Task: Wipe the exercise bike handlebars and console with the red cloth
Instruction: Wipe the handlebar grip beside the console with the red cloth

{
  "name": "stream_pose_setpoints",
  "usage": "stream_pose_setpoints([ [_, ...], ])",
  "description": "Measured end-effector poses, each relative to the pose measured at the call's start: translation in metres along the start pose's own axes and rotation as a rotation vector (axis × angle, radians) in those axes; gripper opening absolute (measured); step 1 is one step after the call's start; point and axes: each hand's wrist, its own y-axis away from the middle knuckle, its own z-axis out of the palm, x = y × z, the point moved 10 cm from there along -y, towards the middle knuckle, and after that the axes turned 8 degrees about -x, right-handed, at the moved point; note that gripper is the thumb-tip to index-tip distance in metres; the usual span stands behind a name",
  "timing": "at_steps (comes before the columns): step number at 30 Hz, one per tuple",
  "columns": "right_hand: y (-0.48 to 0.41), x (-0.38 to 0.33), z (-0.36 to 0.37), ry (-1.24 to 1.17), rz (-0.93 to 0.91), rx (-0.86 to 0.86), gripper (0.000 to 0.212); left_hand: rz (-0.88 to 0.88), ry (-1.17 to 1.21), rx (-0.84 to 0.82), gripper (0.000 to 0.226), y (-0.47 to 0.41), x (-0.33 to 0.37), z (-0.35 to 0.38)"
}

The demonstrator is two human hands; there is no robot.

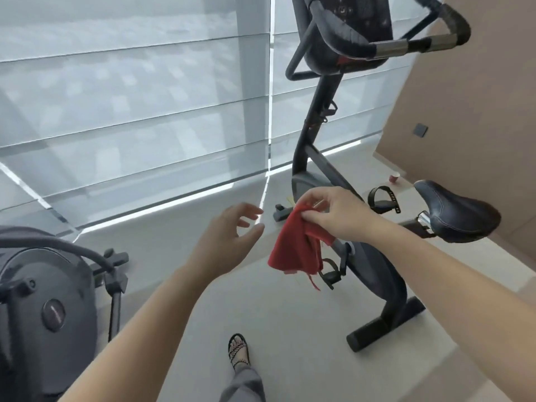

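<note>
- The exercise bike (317,117) stands upright on a pale floor; everything below is placed relative to it.
- The handlebars (390,47) loop round the top of its post, with a silvery band on the near bar and dark wrapping beyond it.
- The console (359,18) sits inside that loop. It carries small reddish marks, too blurred to read.
- The right hand (333,213) is in front of the bike's lower frame, thumb and fingertips pinching the top edge of the red cloth (293,245).
- The cloth hangs bunched from that pinch, with a loose thread trailing beneath. It is well below the handlebars and console and touches neither.
- The left hand (229,236) is to the left of the bike, near the cloth but apart from it. Its fingers are loosely curved and spread, the thumb held out, and it holds nothing.
- The saddle (455,210), black with pale stitching, is on the bike's right side.
- A strapped pedal (383,198) shows behind the right wrist.
- A small red cup (394,178) stands on the floor behind the bike, near the brown wall.
- A dark wall plate (420,130) is set in that wall.
- Pale blinds (130,97) cover the window to the left of the bike.
- A second machine (46,285) stands well to the left; the writing on its round badge (54,314) cannot be made out.
- A sandalled foot (239,349) is on the floor in front of the bike.
</note>
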Motion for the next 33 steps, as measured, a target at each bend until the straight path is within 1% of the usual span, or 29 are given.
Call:
stream_pose_setpoints([
  [6, -0.094, 0.005, -0.015, -0.023, 0.008, 0.004, 0.012, -0.005, 0.024, -0.026, 0.013, -0.097, -0.028, -0.031],
  [9, -0.142, 0.003, -0.029, -0.069, 0.03, 0.022, 0.011, 0.016, 0.008, -0.028, 0.016, -0.148, -0.033, -0.057],
  [14, -0.208, 0.002, -0.071, -0.12, 0.056, 0.136, 0.01, 0.091, -0.034, -0.065, 0.019, -0.231, -0.022, -0.093],
  [19, -0.252, 0.003, -0.135, -0.21, 0.05, 0.259, 0.01, 0.178, -0.017, -0.082, 0.019, -0.304, -0.002, -0.117],
  [24, -0.28, 0.007, -0.214, -0.222, 0.007, 0.396, 0.01, 0.25, 0.005, -0.079, 0.019, -0.373, 0.028, -0.123],
  [29, -0.299, 0.01, -0.282, -0.217, -0.079, 0.499, 0.01, 0.345, -0.004, -0.059, 0.018, -0.435, 0.073, -0.122],
  [33, -0.307, 0.0, -0.345, -0.224, -0.161, 0.583, 0.011, 0.454, -0.121, -0.053, 0.021, -0.477, 0.121, -0.125],
])
